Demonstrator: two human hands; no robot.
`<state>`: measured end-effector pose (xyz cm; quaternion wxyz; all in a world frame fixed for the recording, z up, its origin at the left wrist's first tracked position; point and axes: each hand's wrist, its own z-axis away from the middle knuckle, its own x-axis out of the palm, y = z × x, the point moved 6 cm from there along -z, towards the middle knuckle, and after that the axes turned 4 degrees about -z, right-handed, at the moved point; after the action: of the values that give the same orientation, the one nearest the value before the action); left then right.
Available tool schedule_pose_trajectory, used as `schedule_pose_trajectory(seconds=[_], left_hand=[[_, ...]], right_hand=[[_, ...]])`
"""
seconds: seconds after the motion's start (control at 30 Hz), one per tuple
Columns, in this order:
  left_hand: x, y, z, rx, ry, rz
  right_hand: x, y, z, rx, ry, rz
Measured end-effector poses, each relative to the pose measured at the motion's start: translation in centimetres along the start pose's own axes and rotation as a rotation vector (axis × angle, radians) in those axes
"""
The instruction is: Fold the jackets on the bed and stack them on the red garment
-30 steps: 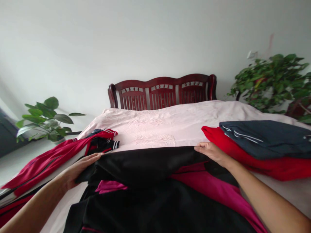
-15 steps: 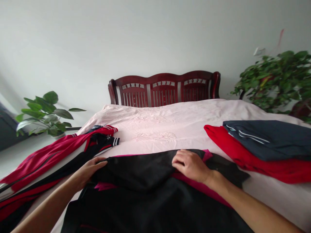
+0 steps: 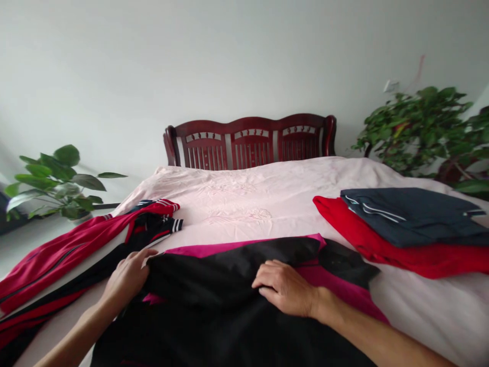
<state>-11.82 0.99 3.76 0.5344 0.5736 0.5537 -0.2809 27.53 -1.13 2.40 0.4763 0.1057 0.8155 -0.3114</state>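
Note:
A black jacket (image 3: 214, 311) with magenta parts lies partly folded across the near side of the bed. At its left edge, my left hand (image 3: 130, 275) pinches the cloth between thumb and fingers. My right hand (image 3: 284, 286) is closed on the black cloth right of the middle, its fingers curled and their tips partly hidden. Magenta fabric shows along the far edge and beyond my right wrist. A black sleeve end (image 3: 347, 265) lies out to the right on the sheet.
Red, white and navy striped jackets (image 3: 76, 255) lie along the left side of the bed. At right, folded dark blue clothing (image 3: 416, 214) rests on red clothing (image 3: 412, 260). Behind the pale pink sheet (image 3: 229, 204) stands a dark wooden headboard (image 3: 252, 140). Leafy plants flank the bed.
My right hand has moved left and nearer with the black cloth, baring more magenta at the far edge and right side. My left hand still grips the left edge. The view has shifted slightly.

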Motion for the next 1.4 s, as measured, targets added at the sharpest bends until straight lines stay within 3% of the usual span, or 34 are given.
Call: schedule_pose_trajectory(seconds=[0.07,0.13,0.2,0.3,0.4,0.47,0.57,0.7,0.83,0.97,1.2,1.3,1.4], left_hand=[[-0.8,2.6,1.1,0.164,0.067,-0.132],[-1.4,6.6,3.1,0.325,0.077,-0.082],[-1.0,11.8,5.8,0.484,-0.060,0.033],[0.8,19.6,10.2,0.657,-0.289,0.128],[3.4,25.2,12.3,0.764,-0.316,0.028],[5.4,27.0,12.1,0.782,-0.306,-0.091],[7.5,27.3,10.7,0.803,-0.327,-0.156],[7.8,25.9,9.6,0.851,-0.312,-0.135],[8.0,25.0,10.5,0.906,-0.362,-0.109],[8.4,24.3,11.2,0.877,-0.423,-0.042],[6.0,22.8,9.5,0.760,-0.503,0.310],[5.3,21.4,7.5,0.681,-0.445,0.390],[5.8,20.6,6.7,0.702,-0.374,0.367]], right_hand=[[-2.2,2.0,0.8,0.098,0.186,-0.041],[-5.2,5.0,2.0,0.240,0.399,-0.009],[-7.7,8.2,3.2,0.400,0.507,0.110],[-8.9,12.1,4.1,0.626,0.357,0.265],[-8.1,13.3,4.0,0.707,0.151,0.343],[-7.7,13.3,3.5,0.709,0.096,0.344],[-7.8,13.9,3.1,0.729,0.119,0.276],[-7.9,16.1,3.5,0.783,0.127,0.304],[-6.6,17.4,3.7,0.759,0.092,0.334],[-6.4,17.9,3.6,0.777,0.114,0.341],[-9.3,19.4,4.4,0.838,0.198,0.286],[-10.5,19.2,5.2,0.801,0.204,0.253],[-10.6,18.2,5.6,0.748,0.170,0.282]])
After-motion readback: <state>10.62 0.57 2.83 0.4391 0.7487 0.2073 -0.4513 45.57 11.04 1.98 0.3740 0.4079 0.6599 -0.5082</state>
